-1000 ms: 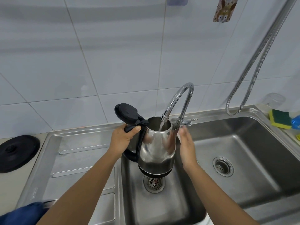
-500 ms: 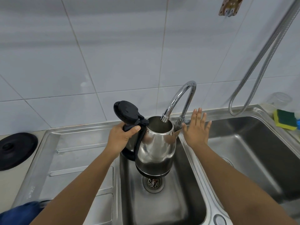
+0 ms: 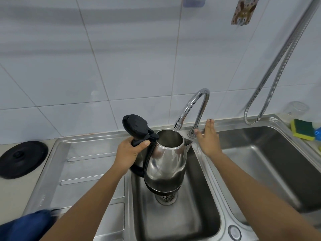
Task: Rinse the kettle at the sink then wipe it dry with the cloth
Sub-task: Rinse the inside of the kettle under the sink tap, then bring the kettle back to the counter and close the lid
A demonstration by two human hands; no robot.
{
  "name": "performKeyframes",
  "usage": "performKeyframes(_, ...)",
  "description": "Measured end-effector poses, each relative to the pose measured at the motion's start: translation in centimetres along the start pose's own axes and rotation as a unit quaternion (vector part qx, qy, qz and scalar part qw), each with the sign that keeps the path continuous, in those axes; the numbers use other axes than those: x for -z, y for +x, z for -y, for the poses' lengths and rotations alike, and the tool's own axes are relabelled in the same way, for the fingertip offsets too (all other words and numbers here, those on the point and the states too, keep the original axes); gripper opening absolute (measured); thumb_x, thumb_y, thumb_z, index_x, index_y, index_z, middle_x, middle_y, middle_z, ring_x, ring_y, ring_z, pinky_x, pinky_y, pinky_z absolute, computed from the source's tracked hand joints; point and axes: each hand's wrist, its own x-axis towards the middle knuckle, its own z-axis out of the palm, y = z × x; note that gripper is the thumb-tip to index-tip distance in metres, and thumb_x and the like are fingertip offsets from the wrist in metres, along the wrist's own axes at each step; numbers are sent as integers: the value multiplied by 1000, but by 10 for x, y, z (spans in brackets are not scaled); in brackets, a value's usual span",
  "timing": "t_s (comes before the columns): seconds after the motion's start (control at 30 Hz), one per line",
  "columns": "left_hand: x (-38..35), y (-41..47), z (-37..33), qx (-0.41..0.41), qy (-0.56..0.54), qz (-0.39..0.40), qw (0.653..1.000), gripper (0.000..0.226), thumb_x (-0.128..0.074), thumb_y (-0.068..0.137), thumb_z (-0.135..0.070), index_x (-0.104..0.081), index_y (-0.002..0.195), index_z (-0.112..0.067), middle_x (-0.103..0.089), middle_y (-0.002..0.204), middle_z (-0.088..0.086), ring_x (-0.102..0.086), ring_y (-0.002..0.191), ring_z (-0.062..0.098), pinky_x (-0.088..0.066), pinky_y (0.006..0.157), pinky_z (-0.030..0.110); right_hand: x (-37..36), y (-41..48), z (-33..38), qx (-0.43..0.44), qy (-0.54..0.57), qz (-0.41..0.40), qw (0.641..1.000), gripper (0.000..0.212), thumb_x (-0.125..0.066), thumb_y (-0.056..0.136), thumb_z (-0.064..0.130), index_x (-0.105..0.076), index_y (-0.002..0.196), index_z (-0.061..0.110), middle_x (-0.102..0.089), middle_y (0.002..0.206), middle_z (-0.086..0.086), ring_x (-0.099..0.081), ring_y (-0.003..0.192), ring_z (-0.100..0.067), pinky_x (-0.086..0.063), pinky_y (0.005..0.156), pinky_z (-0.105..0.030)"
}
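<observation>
A steel kettle (image 3: 166, 162) with a black handle and its black lid (image 3: 136, 125) flipped open hangs upright over the drain of the left sink basin (image 3: 199, 214). My left hand (image 3: 129, 153) grips its handle. The curved chrome tap (image 3: 194, 105) ends just above the kettle's mouth; no water runs from it. My right hand (image 3: 207, 138) is flat with fingers together beside the tap's base, thumb near the base, holding nothing. A dark blue cloth (image 3: 26, 225) lies at the bottom left on the draining board.
A black round lid (image 3: 21, 159) rests on the counter at far left. The right basin (image 3: 271, 164) lies beyond my right arm. A yellow-green sponge (image 3: 302, 128) sits at its far right corner. A metal shower hose (image 3: 278, 66) hangs down the tiled wall.
One second ago water ran into the kettle and my right hand was at the tap lever. The water has stopped and my right hand has moved right, fingers extended. The kettle stays put.
</observation>
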Motion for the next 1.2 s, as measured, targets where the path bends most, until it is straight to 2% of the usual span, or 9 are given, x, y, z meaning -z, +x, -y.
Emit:
performKeyframes(0.13,11,-18,-3,-1,-3,-5,1000,15,-76,78,-43,-68,82,-32,-71,72,-25,-65,68,-7,-43,60,9,-24,-80,11,-8,227,7,974,63,-39,102,41,-17,156,17,-11,164,2,-7,146,-4,-4,115,-22)
performKeyframes(0.23,21,-37,-10,-14,-6,-18,1000,13,-77,78,-41,-67,78,-32,-68,65,-26,-63,63,-9,-41,55,4,-35,-136,28,-43,371,35,927,61,-40,99,49,-30,153,22,-27,159,7,-19,145,-3,-11,119,-28)
performKeyframes(0.33,31,-57,-16,-21,-16,-24,999,12,-77,79,-40,-69,81,-32,-71,71,-23,-64,65,-7,-44,62,12,-35,-172,47,-52,449,72,889,77,-42,86,64,-38,150,22,-38,154,7,-33,140,-4,-22,117,-28)
performKeyframes(0.5,50,-91,-26,-26,-34,-51,998,16,-77,79,-43,-70,84,-29,-71,71,-11,-62,64,9,-46,56,12,-23,-204,68,-5,456,83,886,56,-42,90,62,-63,119,19,-66,114,12,-58,109,-4,-42,98,-16)
performKeyframes(0.63,75,-120,-36,-39,-26,-79,996,16,-76,78,-46,-69,83,-32,-72,74,-20,-63,64,1,-44,54,7,-19,-224,87,9,452,98,887,40,-39,95,57,-52,113,23,-59,117,5,-55,114,-11,-41,106,-36)
performKeyframes(0.77,106,-147,-42,-28,-25,-126,991,30,-73,75,-56,-68,85,-28,-72,73,-13,-66,73,14,-44,57,14,-19,-242,116,47,434,106,893,34,-36,98,56,-59,87,34,-67,84,15,-63,84,-3,-49,81,-31)
performKeyframes(0.9,142,-172,-49,-37,-14,-148,988,66,-64,56,-75,-69,88,-18,-72,84,7,-68,77,23,-46,64,24,-25,-261,146,64,438,118,889,41,-35,100,52,-57,86,20,-64,81,1,-61,78,-13,-51,81,-41)
performKeyframes(1.0,175,-188,-49,-47,-10,-172,984,67,-63,55,-76,-69,87,-18,-71,81,3,-69,77,23,-45,63,21,-39,-276,171,85,439,132,885,42,-35,99,52,-57,82,20,-62,76,4,-59,72,-8,-50,72,-32)
performKeyframes(1.2,256,-209,-34,-54,-16,-215,975,63,-66,55,-75,-70,89,-21,-75,86,3,-70,82,24,-54,80,38,-79,-302,238,116,444,159,874,41,-36,102,47,-58,81,20,-63,72,9,-58,68,-4,-45,68,-19)
